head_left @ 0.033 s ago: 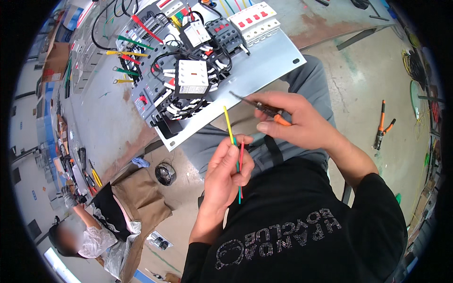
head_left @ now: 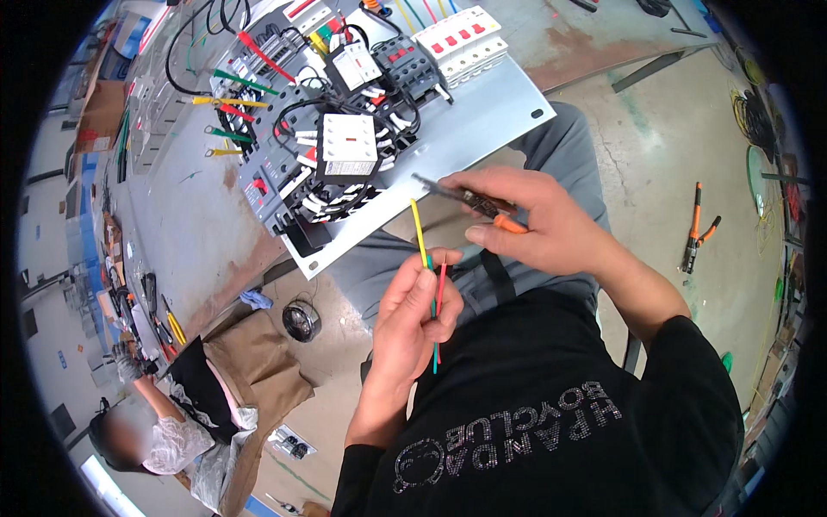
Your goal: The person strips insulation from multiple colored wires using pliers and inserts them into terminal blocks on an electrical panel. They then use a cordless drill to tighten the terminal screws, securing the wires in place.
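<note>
My left hand point(head_left: 411, 312) is closed round a few short coloured wires in front of my body. A yellow wire point(head_left: 419, 228) points up from the fingers toward the panel. A red wire point(head_left: 442, 289) and a green wire point(head_left: 436, 355) cross the same grip. My right hand point(head_left: 525, 211) is wrapped round orange-handled pliers point(head_left: 482, 205). Their dark jaws point left, above the yellow wire's upper end and apart from it. Just beyond, a metal mounting panel point(head_left: 482, 125) carries contactors, such as a white-topped one point(head_left: 348, 142), and a row of red-switched breakers point(head_left: 461, 41).
The panel lies on a worn grey bench point(head_left: 202, 228), its near edge over my legs. Lugged wires point(head_left: 228, 101) stick out at its left. Another orange-handled tool point(head_left: 694, 228) lies on the floor at right. At lower left a person point(head_left: 164, 431) sits near a wire spool point(head_left: 301, 320).
The panel has shifted very slightly to the left. The pliers' jaws have tipped a little down and left; my left hand keeps its hold on the wires.
</note>
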